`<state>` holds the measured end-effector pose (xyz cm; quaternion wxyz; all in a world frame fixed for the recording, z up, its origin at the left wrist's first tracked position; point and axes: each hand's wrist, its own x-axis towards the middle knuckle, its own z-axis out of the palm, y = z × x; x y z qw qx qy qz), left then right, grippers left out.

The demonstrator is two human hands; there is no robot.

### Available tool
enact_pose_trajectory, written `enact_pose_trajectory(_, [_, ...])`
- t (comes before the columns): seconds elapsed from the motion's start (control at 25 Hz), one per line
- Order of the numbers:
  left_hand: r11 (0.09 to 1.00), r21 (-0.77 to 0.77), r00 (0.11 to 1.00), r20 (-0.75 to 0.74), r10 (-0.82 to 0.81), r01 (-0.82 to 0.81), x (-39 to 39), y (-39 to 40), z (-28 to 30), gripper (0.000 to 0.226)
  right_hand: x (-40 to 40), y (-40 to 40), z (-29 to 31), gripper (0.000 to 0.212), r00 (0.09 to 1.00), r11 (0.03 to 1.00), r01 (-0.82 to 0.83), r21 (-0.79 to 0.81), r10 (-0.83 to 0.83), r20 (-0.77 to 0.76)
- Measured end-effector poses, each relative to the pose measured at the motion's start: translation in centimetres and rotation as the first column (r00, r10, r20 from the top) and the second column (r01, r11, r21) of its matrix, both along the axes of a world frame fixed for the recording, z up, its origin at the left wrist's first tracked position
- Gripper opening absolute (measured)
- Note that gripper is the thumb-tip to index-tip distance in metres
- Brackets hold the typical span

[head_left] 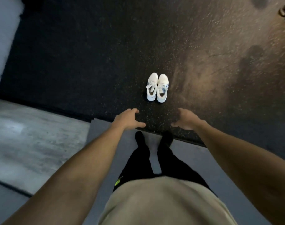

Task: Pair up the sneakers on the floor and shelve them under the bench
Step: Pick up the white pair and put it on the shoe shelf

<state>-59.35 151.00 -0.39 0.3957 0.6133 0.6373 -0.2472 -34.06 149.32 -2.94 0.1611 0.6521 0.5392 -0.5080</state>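
Left hand (128, 118) and right hand (186, 119) hang spread, holding nothing; the paired white sneakers (157, 87) point toes far, lengthwise near-to-far.

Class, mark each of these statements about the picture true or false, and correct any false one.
1. The two white sneakers stand side by side on the dark speckled floor. True.
2. The left hand grips one sneaker. False: it holds nothing and is short of the shoes.
3. The right hand is empty, fingers loosely spread. True.
4. The sneakers lie on the grey mat. False: they are on the dark floor beyond it.
5. Both sneakers point their toes away from the person. True.
6. A bench with shelved shoes fills the middle of the view. False: no bench shows there.
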Motion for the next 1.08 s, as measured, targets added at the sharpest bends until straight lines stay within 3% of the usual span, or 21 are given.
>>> enact_pose_trajectory(0.2, [0.999, -0.012, 0.999, -0.004, -0.043, 0.043, 1.4, 7.4, -7.6, 0.085, 1.2, 6.9, -6.8, 0.083, 0.998, 1.0, 0.004, 0.028, -0.006, 0.069])
enact_pose_trajectory(0.64, [0.967, 0.035, 0.966, -0.061, -0.25, 0.253, 2.8, 17.8, -40.8, 0.084, -2.3, 17.4, -37.2, 0.073, 0.969, 0.973, -0.199, 0.121, 0.178, 0.169])
enact_pose_trajectory(0.84, [0.924, 0.196, 0.945, -0.082, -0.317, 0.328, 2.7, 20.3, -54.8, 0.076, -5.5, 19.4, -51.0, 0.059, 0.965, 0.936, -0.221, 0.273, 0.169, 0.202])
enact_pose_trajectory(0.96, [0.88, 0.257, 0.916, -0.132, -0.378, 0.4, 3.0, 20.7, -62.3, 0.061, -6.5, 19.7, -58.0, 0.05, 0.947, 0.929, -0.267, 0.258, 0.203, 0.249])
enact_pose_trajectory(1.08, [0.799, 0.401, 0.894, -0.222, -0.389, 0.447, 3.1, 20.6, -66.0, 0.036, -6.8, 19.9, -62.4, 0.022, 0.917, 0.878, -0.335, 0.342, 0.22, 0.334])
